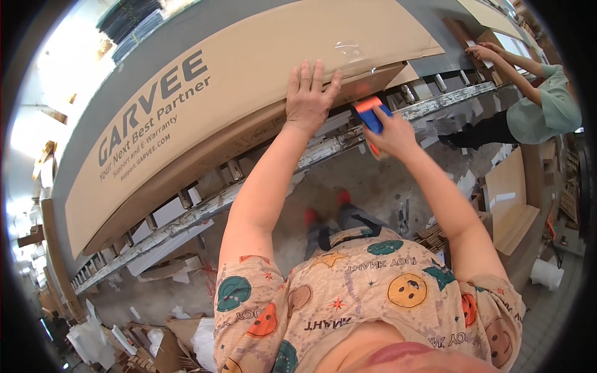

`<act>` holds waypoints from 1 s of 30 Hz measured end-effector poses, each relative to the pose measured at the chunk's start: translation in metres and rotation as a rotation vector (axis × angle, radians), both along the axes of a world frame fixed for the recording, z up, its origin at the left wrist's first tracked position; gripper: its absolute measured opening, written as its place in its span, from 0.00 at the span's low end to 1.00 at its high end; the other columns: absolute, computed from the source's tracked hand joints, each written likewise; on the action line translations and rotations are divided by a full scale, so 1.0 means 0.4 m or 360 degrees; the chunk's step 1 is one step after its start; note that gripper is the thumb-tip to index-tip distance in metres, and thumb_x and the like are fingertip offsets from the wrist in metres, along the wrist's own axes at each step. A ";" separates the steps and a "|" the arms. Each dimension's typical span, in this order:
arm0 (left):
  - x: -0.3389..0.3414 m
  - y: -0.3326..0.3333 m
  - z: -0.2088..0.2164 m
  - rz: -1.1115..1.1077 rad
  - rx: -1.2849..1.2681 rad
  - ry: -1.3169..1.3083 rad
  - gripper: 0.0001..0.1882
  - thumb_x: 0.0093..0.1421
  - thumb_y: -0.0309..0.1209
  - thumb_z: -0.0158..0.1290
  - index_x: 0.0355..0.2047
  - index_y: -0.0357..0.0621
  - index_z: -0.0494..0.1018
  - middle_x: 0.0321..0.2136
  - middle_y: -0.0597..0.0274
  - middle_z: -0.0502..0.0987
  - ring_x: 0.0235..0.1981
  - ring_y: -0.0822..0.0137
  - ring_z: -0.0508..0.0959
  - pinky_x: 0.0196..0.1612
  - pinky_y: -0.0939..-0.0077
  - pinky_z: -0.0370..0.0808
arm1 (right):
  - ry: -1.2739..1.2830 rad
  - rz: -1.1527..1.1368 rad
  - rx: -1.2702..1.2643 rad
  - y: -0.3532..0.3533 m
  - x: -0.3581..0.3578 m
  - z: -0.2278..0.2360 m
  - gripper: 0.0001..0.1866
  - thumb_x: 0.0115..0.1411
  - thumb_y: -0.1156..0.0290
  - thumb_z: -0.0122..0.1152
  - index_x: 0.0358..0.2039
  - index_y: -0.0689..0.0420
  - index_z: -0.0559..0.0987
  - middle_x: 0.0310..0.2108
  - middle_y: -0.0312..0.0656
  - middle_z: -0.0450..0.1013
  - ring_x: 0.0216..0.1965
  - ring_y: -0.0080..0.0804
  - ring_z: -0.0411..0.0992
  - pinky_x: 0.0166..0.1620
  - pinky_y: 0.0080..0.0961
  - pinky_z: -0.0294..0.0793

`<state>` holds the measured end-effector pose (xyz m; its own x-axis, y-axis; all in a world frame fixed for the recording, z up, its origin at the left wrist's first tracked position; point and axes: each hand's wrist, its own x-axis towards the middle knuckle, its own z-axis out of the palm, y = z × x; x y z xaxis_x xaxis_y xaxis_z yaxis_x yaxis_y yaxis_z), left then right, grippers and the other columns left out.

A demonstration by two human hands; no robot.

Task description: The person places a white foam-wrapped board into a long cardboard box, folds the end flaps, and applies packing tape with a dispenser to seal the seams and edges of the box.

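Across the left and middle lies a long, flat cardboard carton, its printed top face up. The person's left hand rests palm-down on its near edge, fingers spread and grasping nothing. To the right, the right hand wraps its fingers around a blue-and-orange tape dispenser, just beside the carton's near side; blur hides whether they touch. The step in hand appears to be taping the carton's near edge; the next move likely calls for firm pressure from the dispenser while the left hand steadies the cardboard.

Beneath, a roller conveyor with a worn, whitish rail carries the carton. White packing scraps clutter the lower left; at right are an opened cardboard piece, a co-worker in pale green and a white roll.
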<state>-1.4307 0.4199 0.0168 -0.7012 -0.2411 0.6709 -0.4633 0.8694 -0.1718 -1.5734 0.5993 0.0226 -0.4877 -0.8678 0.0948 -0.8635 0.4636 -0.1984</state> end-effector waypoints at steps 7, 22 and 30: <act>-0.096 -0.034 0.111 -0.0120 0.0489 -0.0531 0.30 0.50 0.30 0.52 0.57 0.49 0.63 0.55 0.48 0.66 0.58 0.54 0.64 0.57 0.59 0.61 | -0.0766 0.0358 0.0796 -0.296 -0.157 0.026 0.28 0.31 0.50 0.70 0.30 0.58 0.83 0.34 0.50 0.78 0.35 0.43 0.77 0.41 0.33 0.76; 0.689 -0.122 0.122 0.0296 0.0337 -0.0414 0.42 0.48 0.44 0.61 0.59 0.39 0.57 0.57 0.50 0.63 0.59 0.52 0.63 0.62 0.61 0.60 | -0.1211 0.0710 0.0898 -0.113 0.130 0.165 0.33 0.41 0.56 0.68 0.45 0.64 0.77 0.34 0.48 0.77 0.37 0.31 0.75 0.45 0.24 0.70; 0.716 -0.158 -0.003 0.0093 0.0052 0.0050 0.33 0.51 0.47 0.58 0.52 0.39 0.68 0.52 0.53 0.69 0.55 0.54 0.68 0.59 0.60 0.63 | -0.0680 0.1201 0.0167 -0.251 0.548 0.252 0.29 0.42 0.47 0.64 0.40 0.53 0.81 0.30 0.47 0.78 0.33 0.38 0.77 0.41 0.31 0.74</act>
<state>-1.1442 0.3568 0.0154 -0.6643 -0.3031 0.6833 -0.5179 0.8458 -0.1283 -1.3541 0.4988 0.1233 0.2452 -0.9674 -0.0634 -0.8087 -0.1680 -0.5637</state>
